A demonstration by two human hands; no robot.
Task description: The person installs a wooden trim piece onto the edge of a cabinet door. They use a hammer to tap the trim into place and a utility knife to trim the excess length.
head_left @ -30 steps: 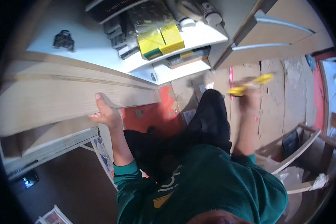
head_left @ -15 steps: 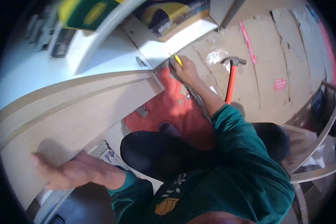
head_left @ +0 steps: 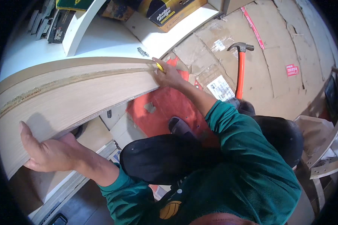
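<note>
Wooden board, toward ten o'clock: left hand, eight o'clock, grips its edge; right hand, twelve o'clock, closed round a yellow tool, meets its end. Even support is advisable.

Floor, dark and exposed at lower left, covered toward centre and right by creased tan cardboard and a patchy red sheet; white shelf unit set at upper left, its inner surfaces brightly lit; pale wooden frame placed at far right, partly shadowed.
</note>
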